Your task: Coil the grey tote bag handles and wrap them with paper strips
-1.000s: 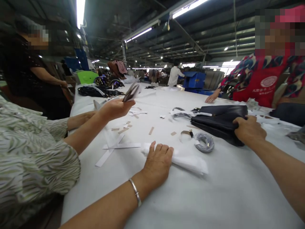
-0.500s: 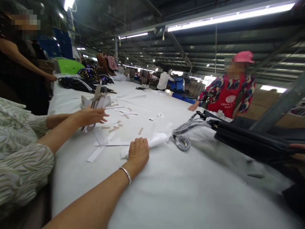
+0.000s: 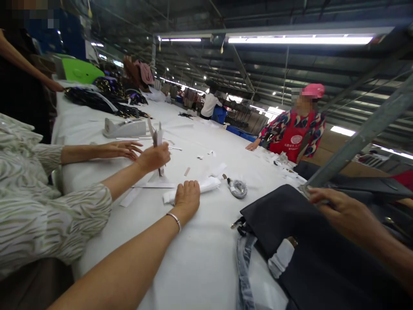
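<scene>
My left hand (image 3: 187, 199), with a silver bracelet at the wrist, is curled over a crumpled white wrapped bundle (image 3: 209, 184) on the table. On the right, my right hand (image 3: 338, 209) grips the upper edge of a black bag (image 3: 312, 245) and holds it tilted over the table's near side. A small white-wrapped piece (image 3: 281, 258) lies against the bag's face. Plastic-wrapped straps (image 3: 245, 275) hang from its left corner. Past the bundle lies a coiled, wrapped strap (image 3: 238, 188).
A co-worker's hands (image 3: 155, 156) at my left gather card strips (image 3: 158, 137) upright. Paper scraps (image 3: 187, 171) dot the white table (image 3: 200, 258). A metal post (image 3: 361, 137) slants up at the right. Across the table stands a person in a red apron (image 3: 293, 137).
The black bag has swung from the right toward the middle, its face now showing, with my right hand on it. My left hand stays on the bundle. The co-worker's strips moved right.
</scene>
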`<action>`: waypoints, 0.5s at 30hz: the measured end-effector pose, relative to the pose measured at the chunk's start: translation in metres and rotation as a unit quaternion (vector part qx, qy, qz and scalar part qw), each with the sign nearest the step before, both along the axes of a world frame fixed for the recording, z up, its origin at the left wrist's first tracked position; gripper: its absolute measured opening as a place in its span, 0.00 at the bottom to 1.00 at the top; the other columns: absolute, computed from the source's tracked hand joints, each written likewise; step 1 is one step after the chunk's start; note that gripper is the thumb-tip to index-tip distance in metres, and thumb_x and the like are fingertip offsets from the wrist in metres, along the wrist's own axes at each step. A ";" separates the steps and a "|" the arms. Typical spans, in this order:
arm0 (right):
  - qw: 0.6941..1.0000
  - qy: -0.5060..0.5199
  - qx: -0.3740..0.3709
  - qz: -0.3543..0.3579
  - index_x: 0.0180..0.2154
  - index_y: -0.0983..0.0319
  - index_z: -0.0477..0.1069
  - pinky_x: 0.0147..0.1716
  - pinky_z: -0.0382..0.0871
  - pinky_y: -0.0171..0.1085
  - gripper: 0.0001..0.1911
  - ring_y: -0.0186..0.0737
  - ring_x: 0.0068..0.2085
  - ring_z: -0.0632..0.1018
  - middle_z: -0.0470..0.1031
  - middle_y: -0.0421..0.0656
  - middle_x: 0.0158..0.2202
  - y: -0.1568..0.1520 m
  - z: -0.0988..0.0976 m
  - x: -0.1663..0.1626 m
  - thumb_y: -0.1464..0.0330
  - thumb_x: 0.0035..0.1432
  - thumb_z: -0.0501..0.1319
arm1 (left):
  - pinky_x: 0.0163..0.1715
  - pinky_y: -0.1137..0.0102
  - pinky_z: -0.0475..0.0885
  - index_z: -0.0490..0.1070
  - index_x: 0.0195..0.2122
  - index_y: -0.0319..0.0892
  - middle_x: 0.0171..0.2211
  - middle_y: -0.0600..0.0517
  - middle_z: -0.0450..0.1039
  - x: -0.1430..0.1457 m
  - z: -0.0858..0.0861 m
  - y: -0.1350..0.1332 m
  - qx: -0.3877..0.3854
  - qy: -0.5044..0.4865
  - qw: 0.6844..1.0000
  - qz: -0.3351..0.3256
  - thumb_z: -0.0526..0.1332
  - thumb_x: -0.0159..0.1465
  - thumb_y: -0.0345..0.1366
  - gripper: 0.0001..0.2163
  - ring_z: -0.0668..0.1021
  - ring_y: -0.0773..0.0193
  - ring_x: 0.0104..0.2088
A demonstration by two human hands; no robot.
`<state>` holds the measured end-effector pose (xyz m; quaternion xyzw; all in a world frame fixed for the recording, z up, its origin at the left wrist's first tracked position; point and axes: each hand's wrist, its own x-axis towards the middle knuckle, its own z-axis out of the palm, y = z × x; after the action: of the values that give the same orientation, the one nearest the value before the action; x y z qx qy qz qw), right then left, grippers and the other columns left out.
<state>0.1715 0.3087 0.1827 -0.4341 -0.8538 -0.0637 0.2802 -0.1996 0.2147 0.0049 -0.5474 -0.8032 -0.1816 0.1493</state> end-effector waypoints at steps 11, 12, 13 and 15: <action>0.948 -0.279 -0.124 -0.086 0.46 0.68 0.74 0.54 0.59 0.54 0.16 0.61 0.58 0.65 0.69 0.60 0.55 0.047 -0.127 -0.207 0.71 0.56 0.59 | 0.46 0.58 0.62 0.65 0.57 0.37 0.46 0.43 0.71 -0.005 -0.007 0.006 0.003 0.000 0.998 -0.055 0.51 0.65 0.27 0.19 0.70 0.51 0.47; 0.950 -0.271 -0.126 -0.094 0.47 0.69 0.74 0.54 0.58 0.54 0.16 0.61 0.59 0.64 0.68 0.60 0.56 0.051 -0.132 -0.205 0.73 0.56 0.58 | 0.46 0.58 0.62 0.65 0.57 0.38 0.46 0.43 0.71 -0.005 -0.007 0.007 -0.001 0.000 0.998 -0.057 0.51 0.65 0.27 0.19 0.70 0.51 0.47; 0.952 -0.260 -0.126 -0.098 0.48 0.70 0.73 0.54 0.58 0.54 0.17 0.60 0.59 0.65 0.67 0.60 0.56 0.053 -0.134 -0.203 0.74 0.57 0.57 | 0.46 0.58 0.62 0.65 0.57 0.38 0.46 0.42 0.71 -0.005 -0.007 0.007 -0.007 0.001 0.998 -0.059 0.51 0.65 0.27 0.19 0.70 0.51 0.47; 0.960 -0.232 -0.123 -0.098 0.49 0.70 0.71 0.55 0.59 0.52 0.17 0.57 0.57 0.66 0.68 0.60 0.55 0.049 -0.131 -0.200 0.72 0.60 0.55 | 0.47 0.58 0.61 0.65 0.57 0.38 0.46 0.42 0.71 -0.005 -0.006 0.007 -0.021 0.005 0.998 -0.062 0.51 0.65 0.27 0.19 0.70 0.51 0.48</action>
<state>-0.0283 0.3578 0.0516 -0.5200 -0.8499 -0.0844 0.0112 -0.2042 0.2221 -0.0014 -0.6001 -0.7707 -0.1707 0.1297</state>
